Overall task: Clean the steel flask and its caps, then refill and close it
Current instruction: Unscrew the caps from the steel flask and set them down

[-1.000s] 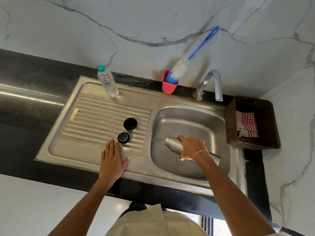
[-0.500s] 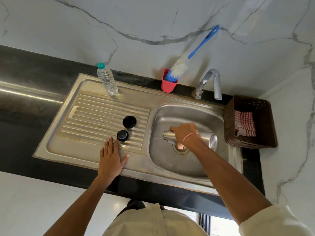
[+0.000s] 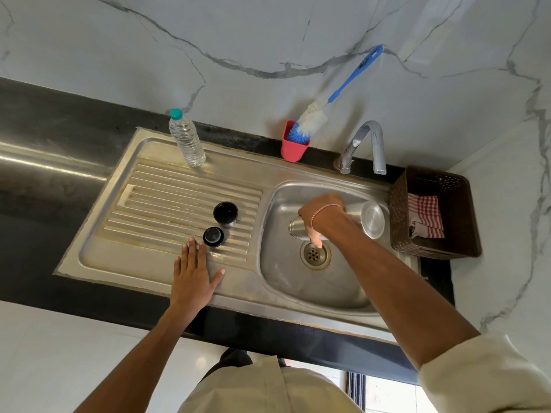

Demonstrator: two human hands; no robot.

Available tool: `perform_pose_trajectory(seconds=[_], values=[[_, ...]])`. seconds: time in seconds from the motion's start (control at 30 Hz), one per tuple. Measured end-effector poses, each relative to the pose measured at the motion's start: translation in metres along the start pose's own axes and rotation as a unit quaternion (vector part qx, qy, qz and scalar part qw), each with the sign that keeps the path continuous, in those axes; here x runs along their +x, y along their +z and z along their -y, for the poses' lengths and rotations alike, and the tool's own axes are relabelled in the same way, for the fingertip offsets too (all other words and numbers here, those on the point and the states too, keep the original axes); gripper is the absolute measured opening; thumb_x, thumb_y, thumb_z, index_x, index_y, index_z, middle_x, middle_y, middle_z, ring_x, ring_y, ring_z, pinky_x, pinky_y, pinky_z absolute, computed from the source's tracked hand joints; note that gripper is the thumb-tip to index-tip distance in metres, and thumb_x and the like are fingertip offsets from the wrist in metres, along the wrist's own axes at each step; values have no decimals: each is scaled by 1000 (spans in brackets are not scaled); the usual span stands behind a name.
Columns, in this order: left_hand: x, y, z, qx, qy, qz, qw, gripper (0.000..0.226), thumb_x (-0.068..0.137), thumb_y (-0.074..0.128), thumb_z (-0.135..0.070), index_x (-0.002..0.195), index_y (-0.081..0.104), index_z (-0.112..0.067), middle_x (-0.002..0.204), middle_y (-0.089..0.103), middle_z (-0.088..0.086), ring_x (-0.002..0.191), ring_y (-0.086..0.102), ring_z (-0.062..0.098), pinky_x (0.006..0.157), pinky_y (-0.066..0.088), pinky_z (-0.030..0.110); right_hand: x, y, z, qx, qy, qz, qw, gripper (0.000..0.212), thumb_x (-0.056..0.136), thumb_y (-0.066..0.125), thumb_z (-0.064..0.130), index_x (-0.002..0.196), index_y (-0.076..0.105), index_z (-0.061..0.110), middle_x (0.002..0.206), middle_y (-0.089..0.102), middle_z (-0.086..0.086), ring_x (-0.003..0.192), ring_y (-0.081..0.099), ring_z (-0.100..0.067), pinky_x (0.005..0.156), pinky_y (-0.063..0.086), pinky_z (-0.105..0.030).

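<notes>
Flask (image 3: 365, 217) middle behind right hand (image 3: 320, 214)

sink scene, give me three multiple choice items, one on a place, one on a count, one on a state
1. Where does the brush stand?
A. in the red cup
B. in the basket
C. on the drainboard

2. How many black caps lie on the drainboard?
A. one
B. two
C. three

3. How is the flask held?
A. upright under the tap
B. on its side over the basin
C. flat on the drainboard

Answers:
1 A, its bristles sit in the cup by the wall.
2 B, the larger cap and the smaller cap lie apart on the ridges.
3 B, the right hand grips it sideways above the drain.
</notes>
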State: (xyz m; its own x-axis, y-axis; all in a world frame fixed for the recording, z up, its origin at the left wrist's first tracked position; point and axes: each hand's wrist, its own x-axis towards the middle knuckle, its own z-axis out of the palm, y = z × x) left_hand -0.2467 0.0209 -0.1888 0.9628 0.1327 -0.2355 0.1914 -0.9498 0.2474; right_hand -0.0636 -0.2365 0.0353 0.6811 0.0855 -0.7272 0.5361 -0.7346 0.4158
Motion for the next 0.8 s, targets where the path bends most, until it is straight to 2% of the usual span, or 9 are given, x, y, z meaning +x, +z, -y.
perform_pose_trajectory(seconds=[0.13,0.27,0.47,0.63,0.73,0.8], values=[[0,0,0,0,-2,1,1000,100,92,19,-78,166,8,-11,173,1,15,159,1,34,128,11,52,-3,-10,-7,-4,3,-1,1000,68,62,89,50,123,63,33,116,67,1,105,65,-28,92,51,-44],[0,0,-1,-2,-2,0,1000,100,92,19,-78,166,9,-10,173,1,15,159,2,34,128,11,52,-14,-19,-18,-3,-10,-8,1000,62,70,87,48,124,62,30,115,65,-2,106,62,-29,83,46,-43],[-1,-3,-2,3,0,5,1000,100,92,19,-78,165,10,-10,173,2,16,159,3,35,127,12,52,-30,-29,-25,7,-5,-18,1000,60,69,90,46,119,64,26,105,65,-4,91,59,-28,77,45,-44],[0,-2,0,3,-2,-1,1000,100,92,19,-78,165,9,-10,173,1,15,159,2,34,128,13,53,-26,-12,-13,-3,-1,-18,1000,57,69,89,46,116,66,24,107,67,-3,98,63,-28,87,51,-44],[-2,-3,0,-23,3,-10,1000,100,96,35,-76,165,9,-9,173,0,16,160,3,34,127,19,57,-12,12,-4,44,-4,-31,999,72,65,90,48,130,62,32,114,70,2,99,67,-26,76,52,-39],[-5,-7,-1,-58,-4,-43,997,101,94,57,-63,164,12,-7,173,-1,16,160,3,35,126,22,58,-5,30,-5,107,-5,-78,991,86,69,88,51,144,48,40,121,69,2,104,67,-27,82,53,-38]])
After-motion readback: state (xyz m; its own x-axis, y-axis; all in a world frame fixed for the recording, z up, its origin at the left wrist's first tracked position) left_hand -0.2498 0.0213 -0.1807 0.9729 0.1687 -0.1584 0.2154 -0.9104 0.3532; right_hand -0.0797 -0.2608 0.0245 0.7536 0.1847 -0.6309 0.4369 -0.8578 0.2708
